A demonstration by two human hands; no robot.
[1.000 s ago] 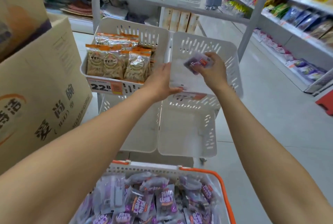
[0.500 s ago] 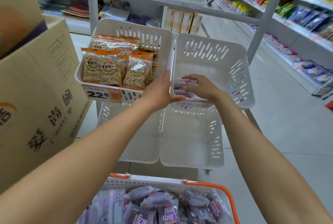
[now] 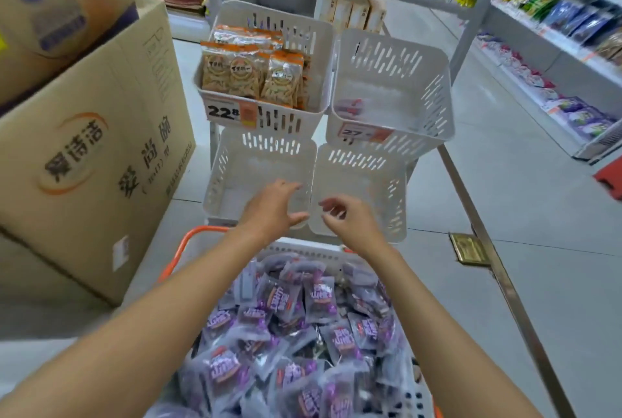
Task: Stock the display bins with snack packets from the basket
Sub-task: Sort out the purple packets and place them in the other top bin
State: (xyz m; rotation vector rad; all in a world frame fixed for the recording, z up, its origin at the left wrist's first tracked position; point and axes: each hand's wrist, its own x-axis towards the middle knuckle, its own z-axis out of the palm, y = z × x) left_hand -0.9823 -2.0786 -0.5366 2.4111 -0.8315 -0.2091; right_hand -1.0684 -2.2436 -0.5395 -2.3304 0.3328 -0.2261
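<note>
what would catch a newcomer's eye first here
The heap of purple packets in the orange-rimmed basket at bottom centre draws the eye first. Just above it, the left hand and right hand hover empty over the lower bins. Beyond, the upper left bin holds orange packets behind a 22.8 price tag, and a big cardboard box fills the left side.

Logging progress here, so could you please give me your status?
Left hand and right hand open, empty, above the basket. Purple packet lies in upper right bin. Nothing in the way.
</note>
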